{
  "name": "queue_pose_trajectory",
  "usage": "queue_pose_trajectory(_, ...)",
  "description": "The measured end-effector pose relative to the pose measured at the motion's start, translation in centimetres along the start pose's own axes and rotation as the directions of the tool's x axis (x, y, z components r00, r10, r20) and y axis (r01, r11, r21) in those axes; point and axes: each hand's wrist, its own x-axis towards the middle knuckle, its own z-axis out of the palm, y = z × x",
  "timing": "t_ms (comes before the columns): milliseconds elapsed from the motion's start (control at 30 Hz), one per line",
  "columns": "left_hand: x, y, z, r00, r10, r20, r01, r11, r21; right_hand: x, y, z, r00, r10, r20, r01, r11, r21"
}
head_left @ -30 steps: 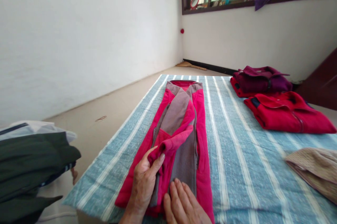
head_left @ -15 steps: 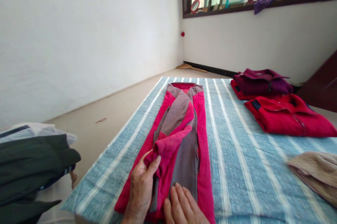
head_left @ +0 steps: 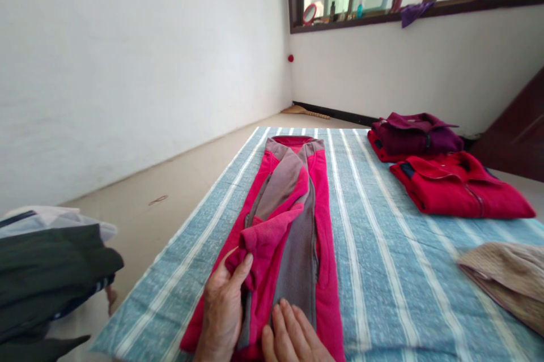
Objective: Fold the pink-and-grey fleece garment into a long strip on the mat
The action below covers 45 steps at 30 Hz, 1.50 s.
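A pink and grey fleece garment (head_left: 293, 203) lies lengthwise on a blue striped cloth (head_left: 382, 248), folded into a narrow strip. My left hand (head_left: 223, 308) is closed, pinching the pink cuff of a sleeve near the garment's near end. My right hand (head_left: 293, 333) lies flat with fingers stretched out on the grey panel beside it, pressing the cloth down.
Folded red (head_left: 459, 186) and maroon (head_left: 416, 135) garments sit at the far right of the cloth. A beige knit piece (head_left: 505, 277) lies at the right edge. Dark clothing (head_left: 46, 277) is piled at the left. White walls and a window sill with small items stand behind.
My left hand has drawn the pink sleeve cuff slightly toward me and to the left. My right hand has stayed flat on the garment.
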Motion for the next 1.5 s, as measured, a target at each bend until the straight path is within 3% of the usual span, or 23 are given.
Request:
queue_pose_trajectory(133, 0.2, 0.2, 0.1, 1.000, -0.003, -0.011, 0.003, 1.000, -0.027, 0.0, -0.3, -0.1, 0.998, 0.053, 0.029, -0.053, 0.999, -0.013)
queue_pose_trajectory(400, -0.3, 0.6, 0.1, 1.000, -0.017, 0.023, 0.015, 0.999, 0.049, 0.6, 0.4, -0.8, 0.999, -0.001, 0.038, 0.001, 1.000, 0.013)
queue_pose_trajectory(533, -1.0, 0.9, -0.2, 0.988, 0.041, 0.152, -0.078, 0.966, 0.248, 1.3, 0.9, -1.5, 0.996, -0.038, 0.085, 0.036, 0.999, 0.024)
queue_pose_trajectory(600, -1.7, 0.7, -0.2, 0.942, 0.134, 0.308, -0.252, 0.888, 0.384, 1.5, 1.1, -1.8, 0.993, -0.067, 0.097, 0.063, 0.997, 0.039)
queue_pose_trajectory(667, -2.3, 0.4, -0.2, 0.850, 0.263, 0.456, -0.474, 0.759, 0.447, 1.4, 1.1, -1.8, 0.994, -0.076, 0.080, 0.073, 0.997, 0.039)
queue_pose_trajectory(733, -2.7, 0.2, -0.1, 0.769, 0.359, 0.530, -0.616, 0.639, 0.462, 1.1, 1.1, -1.6, 0.996, -0.081, 0.044, 0.080, 0.996, 0.031)
queue_pose_trajectory(1033, -3.6, 0.0, 0.3, 0.642, 0.471, 0.605, -0.765, 0.444, 0.466, -1.0, 1.0, -0.9, 0.994, -0.106, -0.035, 0.107, 0.993, 0.045)
queue_pose_trajectory(1267, -4.0, 0.1, 0.4, 0.652, 0.461, 0.602, -0.756, 0.452, 0.473, -1.5, 1.4, -0.8, 0.992, -0.095, -0.084, 0.107, 0.982, 0.157)
queue_pose_trajectory(1500, -4.0, 0.0, 0.5, 0.657, 0.466, 0.593, -0.753, 0.449, 0.481, -1.5, 1.3, -1.1, 0.994, -0.101, -0.049, 0.106, 0.988, 0.114)
